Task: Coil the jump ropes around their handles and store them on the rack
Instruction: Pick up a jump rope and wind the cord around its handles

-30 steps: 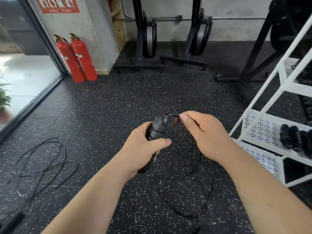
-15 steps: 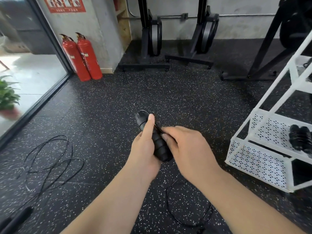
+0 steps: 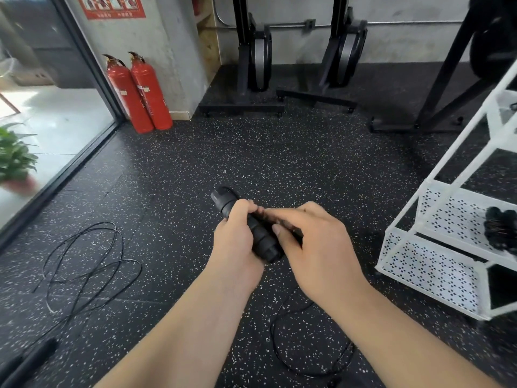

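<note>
The black jump rope handle, nearly upright a second ago, now lies tilted, its capped end pointing up and left. The left hand has moved from gripping the handle's middle to curling its fingers over the upper part. The right hand, which pinched the rope at the handle's top, now reaches across the handle's lower half, thumb beneath.

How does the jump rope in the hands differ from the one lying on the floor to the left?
The held rope's handle is gripped in the left hand, the right hand pinching at it; the floor rope's handle lies untouched. The held rope's cord trails in one loop below the hands; the floor rope's cord sprawls in several loops. Both are black and thin-corded.
</note>
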The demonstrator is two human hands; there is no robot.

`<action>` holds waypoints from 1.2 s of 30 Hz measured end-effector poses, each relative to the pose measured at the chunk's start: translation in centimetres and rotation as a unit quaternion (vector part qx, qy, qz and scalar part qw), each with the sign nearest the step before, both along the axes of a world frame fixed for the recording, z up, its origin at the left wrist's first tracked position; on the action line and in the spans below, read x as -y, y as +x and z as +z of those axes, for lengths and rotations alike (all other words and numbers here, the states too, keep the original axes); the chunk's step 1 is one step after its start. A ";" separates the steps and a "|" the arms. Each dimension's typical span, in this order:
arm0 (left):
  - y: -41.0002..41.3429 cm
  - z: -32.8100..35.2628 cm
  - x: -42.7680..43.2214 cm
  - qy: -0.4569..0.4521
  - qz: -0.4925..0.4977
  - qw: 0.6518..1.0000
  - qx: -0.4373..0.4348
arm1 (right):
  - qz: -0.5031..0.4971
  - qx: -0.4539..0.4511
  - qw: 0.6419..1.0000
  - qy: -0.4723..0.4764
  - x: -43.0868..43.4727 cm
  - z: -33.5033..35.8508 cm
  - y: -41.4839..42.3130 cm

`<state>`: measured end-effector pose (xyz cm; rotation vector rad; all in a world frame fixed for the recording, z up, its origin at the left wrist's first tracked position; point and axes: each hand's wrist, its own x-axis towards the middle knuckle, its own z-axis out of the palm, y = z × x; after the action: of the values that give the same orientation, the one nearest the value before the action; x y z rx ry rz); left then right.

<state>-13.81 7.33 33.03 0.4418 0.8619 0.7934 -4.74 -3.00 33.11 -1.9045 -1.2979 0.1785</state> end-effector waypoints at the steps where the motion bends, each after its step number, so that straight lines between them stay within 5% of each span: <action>1: 0.0 0.0 0.0 0.001 0.003 1.000 0.006 | 0.002 -0.011 1.000 0.002 0.0 0.1 -0.2; 22: -0.3 -0.7 -1.0 -0.031 0.005 0.997 0.066 | 0.004 0.109 0.993 -0.051 0.4 -1.6 -3.9; 32: -0.5 -0.4 -0.7 -0.058 0.001 0.998 0.033 | 0.027 0.027 0.997 -0.060 -0.1 -0.8 -2.5; 36: -1.1 0.0 -1.1 0.015 -0.137 0.990 0.006 | 0.002 -0.125 0.983 -0.136 -0.6 1.1 0.8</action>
<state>-14.94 8.39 33.00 0.5672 0.7584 0.5562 -3.92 -2.39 34.18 -2.0278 -1.1515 0.6053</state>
